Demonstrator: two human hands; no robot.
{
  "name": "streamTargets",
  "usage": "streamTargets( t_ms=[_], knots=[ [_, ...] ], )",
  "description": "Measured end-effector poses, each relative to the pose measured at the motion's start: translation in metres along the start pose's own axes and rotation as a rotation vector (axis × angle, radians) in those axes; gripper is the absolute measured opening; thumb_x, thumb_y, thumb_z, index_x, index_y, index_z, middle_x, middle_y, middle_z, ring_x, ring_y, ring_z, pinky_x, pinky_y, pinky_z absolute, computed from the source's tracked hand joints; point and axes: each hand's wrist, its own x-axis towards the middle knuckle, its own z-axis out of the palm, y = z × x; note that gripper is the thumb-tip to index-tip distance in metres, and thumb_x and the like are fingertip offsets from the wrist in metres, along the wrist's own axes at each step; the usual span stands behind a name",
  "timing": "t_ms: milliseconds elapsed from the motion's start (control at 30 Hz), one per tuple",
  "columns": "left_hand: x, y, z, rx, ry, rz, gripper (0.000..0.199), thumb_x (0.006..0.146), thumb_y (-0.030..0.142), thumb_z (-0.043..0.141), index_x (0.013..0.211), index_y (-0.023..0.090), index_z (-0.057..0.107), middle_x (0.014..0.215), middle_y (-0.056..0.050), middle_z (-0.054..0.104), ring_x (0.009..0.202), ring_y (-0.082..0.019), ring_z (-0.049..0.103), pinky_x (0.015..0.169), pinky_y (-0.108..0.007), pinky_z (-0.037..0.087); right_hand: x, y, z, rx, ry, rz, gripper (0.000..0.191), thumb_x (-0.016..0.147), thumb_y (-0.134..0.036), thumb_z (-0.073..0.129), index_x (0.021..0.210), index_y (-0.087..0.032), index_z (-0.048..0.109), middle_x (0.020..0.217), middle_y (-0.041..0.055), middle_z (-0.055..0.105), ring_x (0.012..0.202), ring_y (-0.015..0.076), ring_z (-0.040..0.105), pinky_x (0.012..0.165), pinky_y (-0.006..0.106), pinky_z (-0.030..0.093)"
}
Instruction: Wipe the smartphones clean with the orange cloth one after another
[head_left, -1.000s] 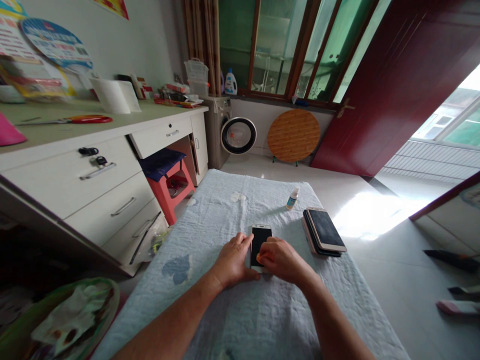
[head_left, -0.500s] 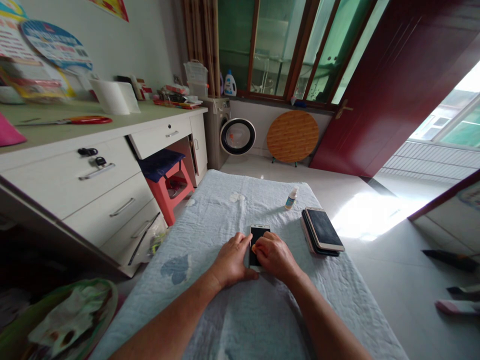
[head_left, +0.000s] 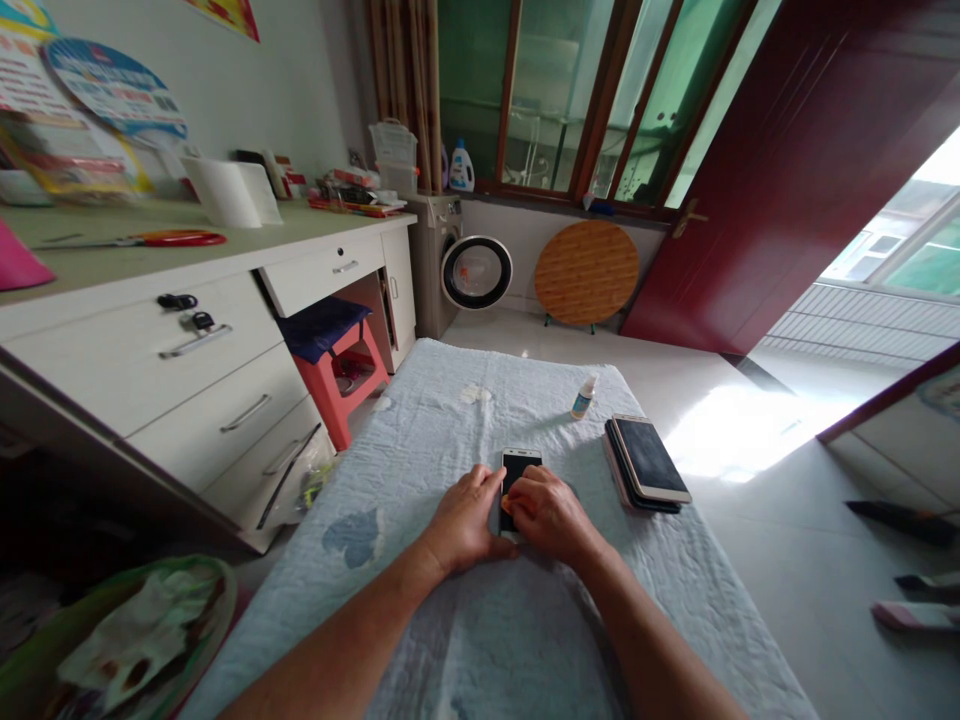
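Note:
A white phone with a dark screen (head_left: 521, 463) lies flat on the light blue cloth (head_left: 435, 420). My left hand (head_left: 469, 515) grips its left and lower edges, thumb at the bottom. My right hand (head_left: 546, 510) is closed over the screen, pinching a small orange piece (head_left: 507, 503) against the glass; most of that piece is hidden by the fingers. Right of the hands sits a stack of phones (head_left: 646, 460), the top one gold-rimmed. A small spray bottle (head_left: 583, 397) stands upright behind the stack, to its left.
Along the left runs a white desk (head_left: 202, 350) with drawers, with a red stool (head_left: 349, 385) beneath it. A bin (head_left: 217, 600) holding crumpled tissue is at the lower left. Farther back are a washing machine (head_left: 435, 260) with its door open and a round wooden board (head_left: 586, 272).
My right hand has shifted very slightly over the screen with the orange piece. My left hand keeps its hold on the phone.

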Motion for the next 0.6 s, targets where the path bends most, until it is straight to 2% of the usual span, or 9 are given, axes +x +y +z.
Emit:
streamTargets(
  t_ms=[167, 367, 467, 600],
  knots=[
    [0.001, -0.001, 0.002, -0.006, 0.010, -0.009, 0.097, 0.050, 0.041, 0.083, 0.136, 0.020, 0.042, 0.121, -0.010, 0.051, 0.113, -0.030, 0.053, 0.098, -0.036, 0.042, 0.004, 0.011, -0.005, -0.033, 0.103, 0.100, 0.016, 0.088, -0.021, 0.051, 0.075, -0.018, 0.062, 0.078, 0.0019, 0.056, 0.077, 0.0135, 0.051, 0.073, 0.023, 0.037],
    [0.002, -0.004, 0.004, -0.008, 0.016, 0.010, 0.100, 0.051, 0.041, 0.083, 0.138, 0.015, 0.041, 0.119, -0.011, 0.051, 0.111, -0.030, 0.053, 0.099, -0.036, 0.041, 0.005, 0.027, -0.005, -0.096, 0.207, 0.262, 0.021, 0.091, -0.025, 0.048, 0.083, -0.019, 0.066, 0.082, 0.0041, 0.057, 0.082, 0.0162, 0.052, 0.076, 0.024, 0.037],
    [0.002, -0.004, 0.004, -0.008, 0.015, 0.007, 0.100, 0.051, 0.041, 0.082, 0.138, 0.016, 0.041, 0.120, -0.011, 0.050, 0.112, -0.030, 0.052, 0.100, -0.036, 0.041, 0.005, 0.030, -0.001, -0.104, 0.236, 0.278, 0.021, 0.090, -0.023, 0.049, 0.086, -0.020, 0.069, 0.083, 0.0046, 0.057, 0.083, 0.0170, 0.051, 0.078, 0.025, 0.037],
    [0.002, -0.003, 0.004, -0.018, 0.016, 0.000, 0.100, 0.051, 0.040, 0.082, 0.138, 0.017, 0.040, 0.122, -0.011, 0.050, 0.114, -0.031, 0.052, 0.101, -0.038, 0.040, 0.006, 0.027, 0.001, -0.111, 0.247, 0.229, 0.022, 0.091, -0.021, 0.048, 0.091, -0.022, 0.070, 0.086, 0.0046, 0.055, 0.084, 0.0172, 0.049, 0.080, 0.026, 0.037]
  ],
)
